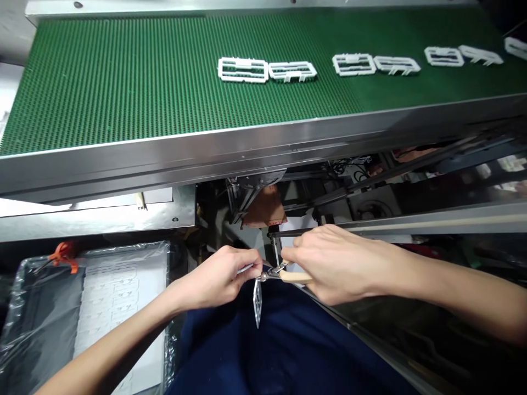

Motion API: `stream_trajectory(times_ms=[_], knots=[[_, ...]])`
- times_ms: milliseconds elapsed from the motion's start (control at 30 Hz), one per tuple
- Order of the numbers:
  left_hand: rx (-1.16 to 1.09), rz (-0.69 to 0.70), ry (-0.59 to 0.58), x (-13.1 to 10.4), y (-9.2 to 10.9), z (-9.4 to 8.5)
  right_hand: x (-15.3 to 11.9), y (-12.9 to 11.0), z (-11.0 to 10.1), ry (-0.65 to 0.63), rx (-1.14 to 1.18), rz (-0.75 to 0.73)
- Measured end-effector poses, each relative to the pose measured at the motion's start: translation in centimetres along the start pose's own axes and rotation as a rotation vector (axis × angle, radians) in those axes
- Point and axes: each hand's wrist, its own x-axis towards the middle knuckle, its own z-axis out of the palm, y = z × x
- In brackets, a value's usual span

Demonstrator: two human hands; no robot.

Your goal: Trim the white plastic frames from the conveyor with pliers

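White parts [242, 63] on the one belt [123, 82] number seven — three close pairs, plus a single one cut off by the right edge. One more part [257, 304], at the left hand [226, 277], makes eight. Hands: two, counting the right hand [325, 266]. Pliers [296, 277]: one pair. There is one orange clip [63, 253], one lined tray [18, 291] and one brown bag [265, 208].

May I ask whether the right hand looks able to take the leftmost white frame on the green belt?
Probably not: the right hand is holding pliers, though nothing covers the leftmost white frame on the green belt.
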Motion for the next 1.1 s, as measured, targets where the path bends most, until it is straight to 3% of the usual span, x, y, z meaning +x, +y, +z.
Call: stream_trajectory(times_ms=[267, 567, 767, 933, 1000, 1100], knots=[[-0.109, -0.077, 0.013, 0.5, -0.3, 0.1, 0.8, 1.2, -0.1, -0.013, 0.038, -0.023], [-0.313, -0.21, 0.155, 0.9, -1.3, 1.2, 0.7, 2.8, 3.8, 0.041, 0.371, 0.059], [-0.735, -0.24, 0.128, 0.9, -2.4, 2.1, 0.6, 2.8, 4.5, 0.067, 0.468, 0.104], [-0.9, -0.285, 0.123, 1.1, -3.1, 3.7, 1.0, 3.8, 5.4, 0.072, 0.665, 0.176], [-0.988, -0.286, 0.15, 1.1, -3.2, 4.0, 1.1, 4.3, 5.9, 0.076, 0.665, 0.249], [-1.098, -0.29, 0.19, 0.8, -3.6, 4.2, 1.2, 4.9, 6.9, 0.132, 0.452, 0.363]])
